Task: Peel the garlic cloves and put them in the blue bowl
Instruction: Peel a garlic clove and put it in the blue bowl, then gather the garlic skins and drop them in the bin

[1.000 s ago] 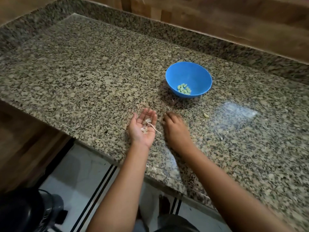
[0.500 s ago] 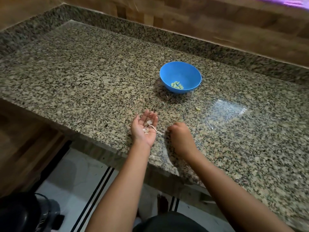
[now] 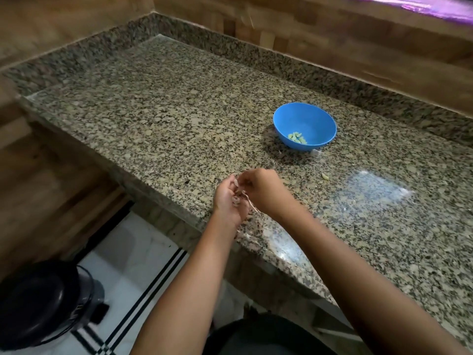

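My left grip (image 3: 227, 201) is cupped palm-up over the near edge of the bench (image 3: 158, 129), fingers curled round a small heap of garlic scraps (image 3: 236, 199). The heap is papery skin plus a thin stalk (image 3: 252, 207) whose long axis runs out of the palm toward me and to the right. My right grip (image 3: 262, 190) meets it from the right, fingertips pressed together and pinching at the top of the heap. It is too blurred to tell whether a clove lies among the skins.

The coming move, as I judge it, turns on one relation. The blue bowl (image 3: 304, 124) lies away from me and to the right of both grips, well apart, so my right grip is the nearer one. Peeled cloves (image 3: 297, 138) lie on its bottom, toward the near side.

One loose clove (image 3: 325, 176) lies on the bench to the right, between my grips and the bowl, again on my right grip's side. It looks curved, and its long axis seems to slant from far-left to near-right. It is too small to tell which end is the tip.
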Available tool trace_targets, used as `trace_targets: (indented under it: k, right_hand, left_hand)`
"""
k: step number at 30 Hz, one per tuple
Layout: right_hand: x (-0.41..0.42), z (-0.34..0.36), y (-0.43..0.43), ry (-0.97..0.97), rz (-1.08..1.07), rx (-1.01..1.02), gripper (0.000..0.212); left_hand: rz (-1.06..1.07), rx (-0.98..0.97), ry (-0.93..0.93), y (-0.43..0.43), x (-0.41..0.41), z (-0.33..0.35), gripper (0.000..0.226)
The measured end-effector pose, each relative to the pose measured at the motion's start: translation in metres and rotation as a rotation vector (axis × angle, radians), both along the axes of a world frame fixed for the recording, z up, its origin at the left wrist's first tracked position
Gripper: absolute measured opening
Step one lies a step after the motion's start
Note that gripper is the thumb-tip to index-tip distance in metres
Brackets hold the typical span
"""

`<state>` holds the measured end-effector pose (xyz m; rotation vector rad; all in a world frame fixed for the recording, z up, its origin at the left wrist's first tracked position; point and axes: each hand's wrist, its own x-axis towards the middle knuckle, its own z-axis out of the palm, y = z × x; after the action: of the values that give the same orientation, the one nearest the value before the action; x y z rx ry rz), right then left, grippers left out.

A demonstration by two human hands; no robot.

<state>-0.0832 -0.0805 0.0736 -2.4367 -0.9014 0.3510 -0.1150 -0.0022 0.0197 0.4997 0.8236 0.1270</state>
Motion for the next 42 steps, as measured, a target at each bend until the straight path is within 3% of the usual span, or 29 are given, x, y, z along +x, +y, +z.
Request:
trace_targets:
  k: [4, 8, 15, 17, 20, 26, 33, 38, 42]
  right_hand:
    - [-0.002, 0.001, -0.006, 0.048, 0.001, 0.112, 0.007]
    - [-0.001, 0.000, -0.023, 0.181, 0.053, 0.108, 0.013]
    - [-0.006, -0.033, -0.044, 0.064, 0.549, -0.258, 0.034]
    - [-0.005, -0.039, -0.044, 0.012, 0.651, -0.280, 0.044]
    - [0.000, -0.046, -0.045, -0.039, 0.754, -0.251, 0.042]
    - [0.000, -0.059, -0.071, -0.115, 0.714, 0.006, 0.019]
    - [0.000, -0.065, -0.064, -0.129, 0.751, -0.061, 0.023]
    - [-0.009, -0.057, -0.040, 0.092, 0.501, -0.099, 0.015]
    - [-0.023, -0.041, -0.006, 0.429, 0.273, 0.072, 0.010]
  left_hand:
    - [0.013, 0.028, 0.002, -0.004, -0.012, -0.001, 0.026]
    - [0.193, -0.068, -0.093, 0.007, -0.032, 0.001, 0.030]
    - [0.343, -0.139, -0.160, 0.001, -0.058, -0.001, 0.031]
    - [0.354, -0.144, -0.160, -0.003, -0.061, 0.001, 0.031]
    - [0.385, -0.150, -0.176, -0.007, -0.065, 0.002, 0.031]
    - [0.421, -0.176, -0.187, -0.016, -0.069, 0.002, 0.032]
    - [0.421, -0.160, -0.159, -0.020, -0.067, 0.004, 0.033]
    - [0.451, -0.147, -0.140, -0.010, -0.072, 0.007, 0.035]
    - [0.552, -0.155, -0.139, 0.010, -0.085, 0.009, 0.036]
